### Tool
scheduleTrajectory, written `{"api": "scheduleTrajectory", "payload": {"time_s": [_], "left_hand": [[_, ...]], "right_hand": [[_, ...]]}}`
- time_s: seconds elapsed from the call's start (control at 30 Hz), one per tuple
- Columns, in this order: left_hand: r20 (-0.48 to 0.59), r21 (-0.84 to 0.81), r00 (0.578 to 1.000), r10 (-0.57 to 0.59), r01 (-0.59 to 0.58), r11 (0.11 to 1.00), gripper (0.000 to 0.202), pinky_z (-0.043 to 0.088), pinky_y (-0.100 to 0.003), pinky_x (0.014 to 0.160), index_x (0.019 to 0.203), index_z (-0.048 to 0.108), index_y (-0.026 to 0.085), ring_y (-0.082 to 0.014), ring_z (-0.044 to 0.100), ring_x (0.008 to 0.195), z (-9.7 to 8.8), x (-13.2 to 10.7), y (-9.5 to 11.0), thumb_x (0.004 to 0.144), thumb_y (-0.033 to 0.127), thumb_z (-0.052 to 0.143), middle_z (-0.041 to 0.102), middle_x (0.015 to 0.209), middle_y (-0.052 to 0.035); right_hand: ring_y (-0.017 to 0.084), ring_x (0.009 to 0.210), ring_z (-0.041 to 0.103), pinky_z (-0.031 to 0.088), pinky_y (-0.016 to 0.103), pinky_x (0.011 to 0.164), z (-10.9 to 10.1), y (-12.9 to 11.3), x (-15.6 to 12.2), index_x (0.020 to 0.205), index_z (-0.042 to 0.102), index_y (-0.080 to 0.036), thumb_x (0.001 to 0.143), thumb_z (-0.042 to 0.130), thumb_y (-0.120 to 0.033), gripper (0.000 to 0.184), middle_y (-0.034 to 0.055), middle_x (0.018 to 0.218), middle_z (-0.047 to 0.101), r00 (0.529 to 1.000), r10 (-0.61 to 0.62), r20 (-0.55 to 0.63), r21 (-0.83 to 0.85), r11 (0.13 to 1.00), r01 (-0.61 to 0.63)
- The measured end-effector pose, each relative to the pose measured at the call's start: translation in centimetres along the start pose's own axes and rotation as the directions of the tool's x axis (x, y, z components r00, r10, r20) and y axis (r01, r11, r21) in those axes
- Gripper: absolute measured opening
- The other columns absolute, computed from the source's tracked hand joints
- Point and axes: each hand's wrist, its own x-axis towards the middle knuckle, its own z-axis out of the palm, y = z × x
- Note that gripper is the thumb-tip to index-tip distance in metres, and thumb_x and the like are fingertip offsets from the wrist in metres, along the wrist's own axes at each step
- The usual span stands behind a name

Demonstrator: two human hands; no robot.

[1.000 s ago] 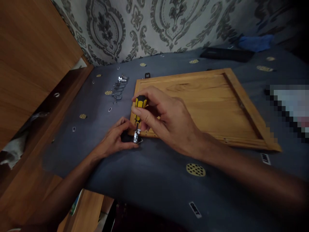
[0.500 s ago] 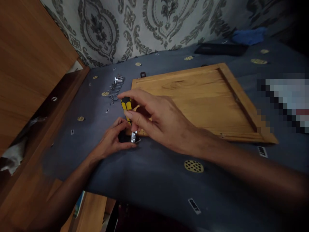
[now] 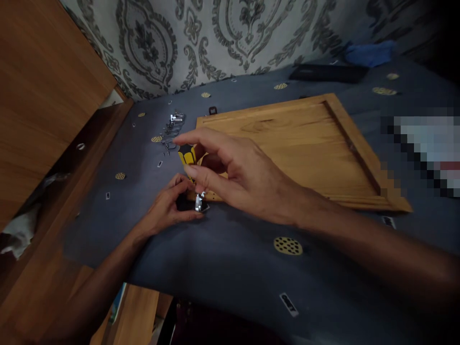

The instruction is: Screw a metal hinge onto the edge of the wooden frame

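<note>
My right hand (image 3: 240,177) pinches the yellow-and-black handle of a screwdriver (image 3: 187,155), which stands nearly upright with its tip down on a small metal fitting (image 3: 200,203). My left hand (image 3: 168,208) is closed on that fitting and holds it against the near left corner of a flat wooden panel (image 3: 294,143). Both rest on a dark grey-blue patterned cloth (image 3: 230,268). The screwdriver's shaft is mostly hidden by my right fingers.
A cluster of metal hooks and fittings (image 3: 173,127) lies on the cloth behind my hands. A wooden cabinet (image 3: 46,96) stands at the left. A black flat object (image 3: 328,73) and a blue cloth (image 3: 370,51) lie at the back right by the patterned wall.
The screwdriver handle has shifted left and tilted slightly as my right fingers re-gripped it. The view has moved a little, so everything sits higher. My left hand stays on the fitting.
</note>
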Motion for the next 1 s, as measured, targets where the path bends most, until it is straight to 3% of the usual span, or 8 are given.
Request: {"api": "scheduleTrajectory", "payload": {"time_s": [0.2, 0.37, 0.5, 0.63, 0.8, 1.0], "left_hand": [[-0.003, 0.027, 1.000, -0.003, 0.003, 1.000, 0.040, 0.053, -0.036, 0.089, 0.103, 0.066, 0.022, -0.0242, 0.060, 0.104, 0.0, 0.0, 0.1, 0.082, 0.053, 0.082, 0.062, 0.112, -0.0048], [-0.007, 0.019, 1.000, 0.020, -0.020, 1.000, 0.040, 0.052, -0.038, 0.095, 0.105, 0.066, 0.023, -0.0249, 0.059, 0.109, 0.0, 0.1, 0.2, 0.083, 0.051, 0.082, 0.061, 0.116, -0.0048], [-0.011, 0.010, 0.999, 0.031, -0.031, 0.999, 0.040, 0.052, -0.037, 0.091, 0.102, 0.067, 0.022, -0.0244, 0.060, 0.105, 0.0, 0.1, 0.0, 0.082, 0.054, 0.082, 0.062, 0.111, -0.0046], [0.001, -0.005, 1.000, 0.027, -0.027, 1.000, 0.044, 0.052, -0.041, 0.099, 0.108, 0.068, 0.023, -0.0274, 0.060, 0.115, 0.0, 0.1, -0.1, 0.082, 0.055, 0.081, 0.063, 0.120, -0.0068], [0.001, 0.008, 1.000, -0.001, 0.001, 1.000, 0.048, 0.052, -0.045, 0.102, 0.109, 0.070, 0.023, -0.0295, 0.060, 0.117, 0.0, 0.0, -0.3, 0.080, 0.058, 0.083, 0.064, 0.122, -0.0074], [0.001, -0.004, 1.000, -0.002, 0.002, 1.000, 0.053, 0.051, -0.046, 0.104, 0.119, 0.069, 0.025, -0.0302, 0.060, 0.119, 0.1, 0.0, -0.4, 0.080, 0.059, 0.082, 0.065, 0.123, -0.0071]], "right_hand": [[0.012, 0.078, 0.062, 0.053, 0.024, 0.067, 0.1, 0.3, 0.2, 0.104, 0.060, -0.020, 0.098, 0.061, -0.018, 0.007, -0.0022, 0.088, 0.062, 1.000, 0.013, 0.000, 0.120, 0.993, -0.013], [0.010, 0.069, 0.055, 0.050, 0.022, 0.057, 0.4, 0.2, 0.1, 0.091, 0.050, -0.023, 0.094, 0.066, -0.021, 0.016, -0.0042, 0.082, 0.054, 0.995, 0.097, -0.014, 0.200, 0.975, -0.093], [0.012, 0.075, 0.058, 0.052, 0.023, 0.063, 0.5, 0.3, 0.1, 0.101, 0.055, -0.023, 0.096, 0.063, -0.023, 0.009, -0.0027, 0.087, 0.057, 0.998, 0.060, -0.002, 0.183, 0.981, -0.059], [0.011, 0.074, 0.058, 0.053, 0.024, 0.066, 0.6, 0.5, 0.2, 0.114, 0.058, -0.024, 0.098, 0.059, -0.020, 0.016, -0.0017, 0.090, 0.059, 0.999, 0.030, 0.020, 0.153, 0.988, -0.033], [0.012, 0.071, 0.058, 0.052, 0.023, 0.062, 1.2, 0.2, 0.4, 0.101, 0.053, -0.024, 0.098, 0.060, -0.023, 0.008, -0.0025, 0.085, 0.057, 0.998, 0.060, -0.009, 0.181, 0.982, -0.057], [0.008, 0.061, 0.054, 0.048, 0.021, 0.055, 1.7, 0.1, 0.9, 0.094, 0.046, -0.024, 0.097, 0.063, -0.020, 0.017, -0.0048, 0.084, 0.054, 0.995, 0.087, -0.045, 0.214, 0.974, -0.075]]}}
